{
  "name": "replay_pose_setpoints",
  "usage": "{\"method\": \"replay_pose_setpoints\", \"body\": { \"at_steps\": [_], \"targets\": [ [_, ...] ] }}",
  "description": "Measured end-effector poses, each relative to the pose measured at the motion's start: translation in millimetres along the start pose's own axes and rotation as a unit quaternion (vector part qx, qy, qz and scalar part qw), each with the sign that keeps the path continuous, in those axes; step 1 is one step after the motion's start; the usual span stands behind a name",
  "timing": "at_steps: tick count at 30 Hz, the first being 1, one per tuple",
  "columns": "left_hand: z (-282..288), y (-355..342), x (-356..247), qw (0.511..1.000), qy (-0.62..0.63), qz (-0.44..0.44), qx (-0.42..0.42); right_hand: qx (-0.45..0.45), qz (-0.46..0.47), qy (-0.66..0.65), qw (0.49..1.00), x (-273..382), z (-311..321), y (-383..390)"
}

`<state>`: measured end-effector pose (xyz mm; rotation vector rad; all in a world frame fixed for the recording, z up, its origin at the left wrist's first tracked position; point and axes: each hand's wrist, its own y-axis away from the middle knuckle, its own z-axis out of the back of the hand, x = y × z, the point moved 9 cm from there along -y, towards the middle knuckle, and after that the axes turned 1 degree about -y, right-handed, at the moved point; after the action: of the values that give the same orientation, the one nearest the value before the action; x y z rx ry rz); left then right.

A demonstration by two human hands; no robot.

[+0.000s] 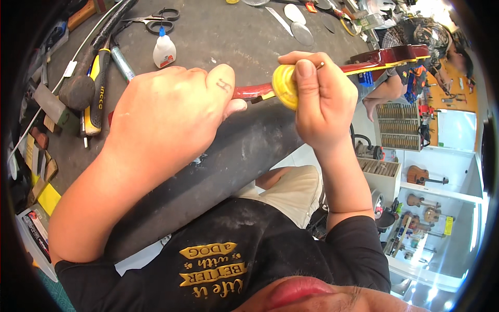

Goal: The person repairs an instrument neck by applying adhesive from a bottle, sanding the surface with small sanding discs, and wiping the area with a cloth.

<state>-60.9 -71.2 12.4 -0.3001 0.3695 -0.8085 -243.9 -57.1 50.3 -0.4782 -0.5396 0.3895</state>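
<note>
A long, glossy dark red guitar part point(364, 63) with a yellow strip along its lower edge runs across in front of me, from under my left hand to the right. My left hand point(174, 106) is closed over its narrow neck portion, with the thumb underneath; the fingers are mostly hidden. Between the thumb and fingers of my right hand point(325, 93) is a roll of yellow tape point(285, 87), held beside the neck. A thin tip pokes out near the right index finger, too small to name. Beneath lies a dark padded bolster point(234, 151) along the bench's edge.
A glue bottle point(165, 50) with a blue cap and black scissors point(158, 22) lie on the dark bench point(218, 31). A yellow-black cutter point(97, 88) and a hammer point(76, 92) are at left. Another person point(395, 86) sits at right; guitars point(418, 176) hang beyond.
</note>
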Motion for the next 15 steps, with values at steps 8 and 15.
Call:
{"method": "replay_pose_setpoints", "body": {
  "at_steps": [8,15],
  "targets": [
    [1,-2,0,1.000,-0.008,0.003,-0.003,-0.016,-0.024,0.021,0.999,-7,3,-3],
    [-1,-1,0,1.000,0.008,0.009,0.008,-0.016,0.017,-0.003,1.000,7,1,3]
  ]
}}
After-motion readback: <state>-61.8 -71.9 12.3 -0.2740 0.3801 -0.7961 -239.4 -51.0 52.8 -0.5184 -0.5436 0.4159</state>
